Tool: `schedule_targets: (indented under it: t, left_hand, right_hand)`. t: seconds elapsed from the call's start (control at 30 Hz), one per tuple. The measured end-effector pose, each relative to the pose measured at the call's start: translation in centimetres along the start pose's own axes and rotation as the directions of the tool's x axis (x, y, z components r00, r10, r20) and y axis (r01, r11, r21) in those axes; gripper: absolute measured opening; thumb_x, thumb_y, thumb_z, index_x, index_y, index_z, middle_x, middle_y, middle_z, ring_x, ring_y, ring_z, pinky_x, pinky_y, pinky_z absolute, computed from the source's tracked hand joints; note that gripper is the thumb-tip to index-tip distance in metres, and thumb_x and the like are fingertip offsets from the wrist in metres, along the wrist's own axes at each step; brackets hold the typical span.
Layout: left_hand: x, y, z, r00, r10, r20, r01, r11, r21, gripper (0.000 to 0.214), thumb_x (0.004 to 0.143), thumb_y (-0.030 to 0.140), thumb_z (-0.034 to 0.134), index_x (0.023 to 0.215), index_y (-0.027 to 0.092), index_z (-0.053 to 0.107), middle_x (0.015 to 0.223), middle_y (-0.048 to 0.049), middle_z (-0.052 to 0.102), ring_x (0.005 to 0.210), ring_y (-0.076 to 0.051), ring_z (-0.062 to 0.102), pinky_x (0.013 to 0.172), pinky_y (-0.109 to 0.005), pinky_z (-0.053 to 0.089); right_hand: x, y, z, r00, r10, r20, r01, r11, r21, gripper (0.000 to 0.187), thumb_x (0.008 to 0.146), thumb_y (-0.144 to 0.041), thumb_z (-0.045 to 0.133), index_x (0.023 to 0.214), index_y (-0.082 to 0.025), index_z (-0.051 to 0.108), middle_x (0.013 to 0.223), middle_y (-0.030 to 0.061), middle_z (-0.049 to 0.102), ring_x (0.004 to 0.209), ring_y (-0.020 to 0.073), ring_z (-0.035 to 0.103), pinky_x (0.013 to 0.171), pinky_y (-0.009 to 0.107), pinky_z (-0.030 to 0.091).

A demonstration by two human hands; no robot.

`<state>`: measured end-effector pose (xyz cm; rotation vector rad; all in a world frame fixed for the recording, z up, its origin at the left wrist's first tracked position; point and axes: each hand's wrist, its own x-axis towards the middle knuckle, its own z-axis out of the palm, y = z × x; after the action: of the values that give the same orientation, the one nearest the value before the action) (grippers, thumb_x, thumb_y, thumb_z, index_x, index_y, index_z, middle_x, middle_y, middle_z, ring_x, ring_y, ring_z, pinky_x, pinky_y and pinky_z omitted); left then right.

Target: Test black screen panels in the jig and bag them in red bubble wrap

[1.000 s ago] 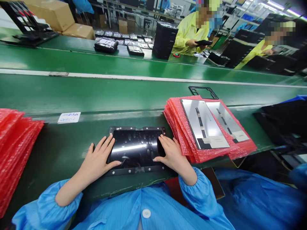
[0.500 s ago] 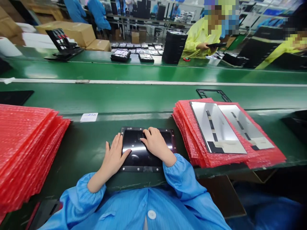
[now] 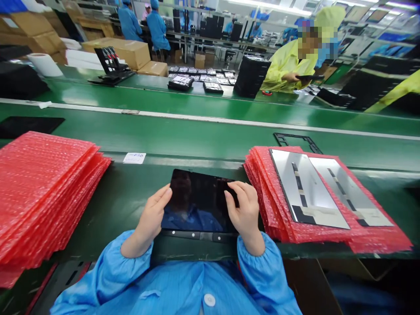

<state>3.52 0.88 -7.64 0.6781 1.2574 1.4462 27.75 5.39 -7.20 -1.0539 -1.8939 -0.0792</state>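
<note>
1. Two bare hands, the left hand (image 3: 152,218) and the right hand (image 3: 244,214), sit at lower centre, wrists angled inward, forearms rising from blue smock sleeves (image 3: 131,246).
2. Both hands grip a dark glass display panel (image 3: 198,201) by its side edges. Its glossy face reflects the blue smock.
3. Left fingers (image 3: 163,194) lie close together, curled over the panel's left edge, thumb hidden or tucked behind it. Right fingers (image 3: 235,188) curl narrowly over its right edge.
4. Panel's near edge lies just above a riveted black frame strip (image 3: 197,236) on the green conveyor bench (image 3: 131,267).
5. Right of the panel, two silver-backed panels (image 3: 303,188) lie on a red bubble-wrap stack (image 3: 262,192). Another bubble-wrap stack (image 3: 42,183) sits at left.
6. Upper right, a co-worker in a yellow gown (image 3: 288,65) holds a dark panel (image 3: 306,77).
</note>
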Motion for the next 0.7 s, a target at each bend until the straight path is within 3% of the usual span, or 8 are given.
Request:
schedule_targets:
  t: [0.17,0.23,0.3,0.4,0.47,0.53,0.7]
  left_hand:
    - [1.9,1.2,-2.6,0.992,-0.031,-0.124,0.004,0.978,-0.21,0.046,0.075,0.034,0.078,0.118,0.019,0.07,0.113,-0.007,0.075,0.115,-0.029,0.064,0.102,-0.041,0.051]
    - [2.3,1.5,-3.5,0.99,-0.043,-0.131,0.006,0.963,-0.269,0.043,0.075,0.029,0.077,0.116,0.019,0.07,0.109,-0.0059,0.076,0.107,-0.028,0.068,0.095,-0.037,0.056]
    - [2.7,1.5,-4.1,0.989,-0.058,-0.134,0.013,0.95,-0.313,0.04,0.076,0.024,0.075,0.115,0.018,0.071,0.106,-0.0048,0.077,0.102,-0.026,0.071,0.091,-0.034,0.058]
    - [3.1,1.2,-4.5,0.989,-0.103,-0.11,0.058,0.933,-0.356,0.037,0.077,0.019,0.071,0.114,0.017,0.071,0.099,-0.0046,0.078,0.097,-0.025,0.072,0.089,-0.033,0.059]
    - [3.2,0.9,-4.5,0.987,-0.126,-0.101,0.08,0.926,-0.369,0.035,0.077,0.018,0.07,0.112,0.016,0.071,0.097,-0.0052,0.078,0.095,-0.025,0.073,0.087,-0.033,0.06]
    - [3.4,0.5,-4.5,0.988,-0.128,-0.09,0.086,0.923,-0.375,0.033,0.078,0.018,0.068,0.111,0.017,0.072,0.1,-0.0055,0.078,0.094,-0.026,0.073,0.087,-0.033,0.06]
    - [3.5,0.0,-4.3,0.99,-0.129,-0.052,0.099,0.917,-0.387,0.031,0.08,0.019,0.066,0.11,0.018,0.071,0.106,-0.0051,0.077,0.098,-0.026,0.072,0.087,-0.035,0.06]
  right_hand:
    - [-2.5,0.1,-3.0,0.984,0.159,-0.083,-0.153,0.986,0.069,0.032,0.088,-0.012,0.063,0.119,-0.021,0.063,0.109,0.0111,0.065,0.102,0.0236,0.064,0.091,0.042,0.054]
    - [-3.2,0.0,-3.7,0.944,0.326,0.049,-0.329,0.927,0.182,0.032,0.091,-0.019,0.06,0.124,-0.021,0.062,0.106,0.0102,0.068,0.098,0.0228,0.067,0.088,0.041,0.056]
    - [-3.6,-0.2,-4.1,0.847,0.441,0.296,-0.524,0.786,0.329,0.033,0.095,-0.028,0.056,0.127,-0.022,0.061,0.104,0.0089,0.072,0.095,0.0225,0.07,0.084,0.038,0.058]
    - [-3.8,-1.0,-4.3,0.703,0.397,0.59,-0.7,0.534,0.474,0.039,0.097,-0.038,0.052,0.133,-0.025,0.058,0.104,0.0068,0.075,0.093,0.0232,0.073,0.082,0.036,0.059]
    - [-3.8,-1.5,-4.4,0.665,0.369,0.65,-0.739,0.45,0.501,0.042,0.098,-0.039,0.051,0.137,-0.025,0.054,0.097,0.0045,0.076,0.088,0.0225,0.075,0.079,0.035,0.058]
    - [-3.7,-1.8,-4.4,0.665,0.392,0.636,-0.738,0.476,0.478,0.041,0.099,-0.039,0.049,0.137,-0.025,0.054,0.088,0.0024,0.077,0.083,0.0214,0.075,0.076,0.033,0.057]
    - [-4.1,-2.0,-4.6,0.728,0.435,0.531,-0.666,0.633,0.394,0.037,0.1,-0.039,0.047,0.129,-0.022,0.061,0.068,-0.0006,0.075,0.058,0.0152,0.065,0.061,0.026,0.049]
